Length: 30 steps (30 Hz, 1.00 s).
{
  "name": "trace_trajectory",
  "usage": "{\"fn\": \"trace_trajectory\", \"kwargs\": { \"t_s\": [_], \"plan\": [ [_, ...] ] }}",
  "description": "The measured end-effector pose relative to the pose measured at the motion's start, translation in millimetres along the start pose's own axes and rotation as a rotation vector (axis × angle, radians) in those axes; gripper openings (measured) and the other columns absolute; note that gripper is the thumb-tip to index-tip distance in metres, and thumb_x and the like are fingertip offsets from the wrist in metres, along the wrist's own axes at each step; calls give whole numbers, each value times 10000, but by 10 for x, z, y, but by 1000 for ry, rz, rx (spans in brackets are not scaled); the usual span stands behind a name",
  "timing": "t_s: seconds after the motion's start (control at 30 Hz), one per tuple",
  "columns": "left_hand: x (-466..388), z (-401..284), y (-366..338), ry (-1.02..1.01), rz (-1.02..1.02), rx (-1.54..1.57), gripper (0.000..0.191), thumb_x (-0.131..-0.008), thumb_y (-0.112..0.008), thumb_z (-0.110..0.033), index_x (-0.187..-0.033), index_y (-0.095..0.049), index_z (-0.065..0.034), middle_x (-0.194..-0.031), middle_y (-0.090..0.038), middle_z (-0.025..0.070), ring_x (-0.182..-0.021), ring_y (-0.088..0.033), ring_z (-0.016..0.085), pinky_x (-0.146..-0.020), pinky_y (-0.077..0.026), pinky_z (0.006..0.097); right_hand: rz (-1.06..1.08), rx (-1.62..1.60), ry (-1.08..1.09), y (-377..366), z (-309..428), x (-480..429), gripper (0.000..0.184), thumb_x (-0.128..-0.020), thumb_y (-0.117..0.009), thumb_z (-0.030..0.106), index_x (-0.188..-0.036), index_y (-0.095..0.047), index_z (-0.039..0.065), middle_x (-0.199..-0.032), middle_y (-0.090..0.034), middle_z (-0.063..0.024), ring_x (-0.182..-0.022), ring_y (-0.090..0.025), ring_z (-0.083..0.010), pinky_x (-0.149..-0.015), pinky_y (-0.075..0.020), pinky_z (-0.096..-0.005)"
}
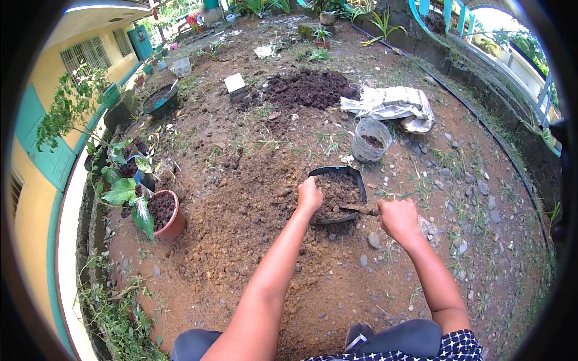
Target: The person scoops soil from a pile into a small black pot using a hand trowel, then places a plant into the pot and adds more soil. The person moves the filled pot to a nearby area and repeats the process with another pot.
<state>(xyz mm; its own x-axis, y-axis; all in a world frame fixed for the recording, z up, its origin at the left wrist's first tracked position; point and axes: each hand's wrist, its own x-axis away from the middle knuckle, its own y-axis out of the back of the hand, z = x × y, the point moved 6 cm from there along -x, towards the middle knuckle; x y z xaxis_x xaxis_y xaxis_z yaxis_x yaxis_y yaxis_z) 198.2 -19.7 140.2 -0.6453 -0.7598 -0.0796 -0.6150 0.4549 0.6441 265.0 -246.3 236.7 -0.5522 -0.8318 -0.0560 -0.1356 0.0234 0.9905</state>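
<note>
A dark, squarish container full of loose brown soil stands on the ground before me. My left hand is closed on the container's left rim. In my right hand is the handle of a soil-caked hand trowel. The trowel's blade reaches over the right side of the container and its tip lies at the soil. Just beyond stands a clear plastic tub with some dark soil at its bottom. Loose brown soil spreads over the ground to the left.
A terracotta-coloured pot of dark soil stands left, beside leafy plants. Farther off are a dark soil heap, a white woven sack, a white-topped block and a dark basin. A black hose runs along the right wall.
</note>
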Motion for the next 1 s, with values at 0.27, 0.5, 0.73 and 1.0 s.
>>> {"fn": "trace_trajectory", "kwargs": {
  "t_s": [0.27,0.5,0.73,1.0],
  "plan": [
    [-45,8,-218,-95,0,64,261,-904,-527,-205,-865,-585,46,-711,-653,180,-558,-643,263,-557,-500,382,26,1,-13,-25,24,5,130,-770,-505,94,-806,-630,107,-656,-639,-128,-669,-655,-292,-736,-461,-435],
    [-131,143,-324,-31,85,59,311,-921,-507,-257,-777,-570,12,-563,-618,132,-455,-608,221,-500,-484,363,12,-3,-9,-2,25,7,135,-769,-506,86,-815,-632,103,-652,-639,-129,-669,-656,-291,-740,-459,-429],
    [-52,-121,-153,-168,-109,-108,330,-908,-523,-299,-772,-605,-9,-603,-625,143,-568,-638,260,-579,-482,388,27,4,-16,-17,25,-15,143,-764,-497,78,-809,-631,102,-648,-639,-129,-662,-655,-289,-736,-457,-425],
    [-68,-153,-123,-93,-11,76,204,-813,-580,-142,-955,-654,-16,-883,-647,207,-875,-628,330,-785,-479,392,23,-8,-26,-21,19,-16,148,-762,-494,73,-807,-631,107,-639,-633,-130,-652,-651,-296,-745,-455,-437]
  ]
}}
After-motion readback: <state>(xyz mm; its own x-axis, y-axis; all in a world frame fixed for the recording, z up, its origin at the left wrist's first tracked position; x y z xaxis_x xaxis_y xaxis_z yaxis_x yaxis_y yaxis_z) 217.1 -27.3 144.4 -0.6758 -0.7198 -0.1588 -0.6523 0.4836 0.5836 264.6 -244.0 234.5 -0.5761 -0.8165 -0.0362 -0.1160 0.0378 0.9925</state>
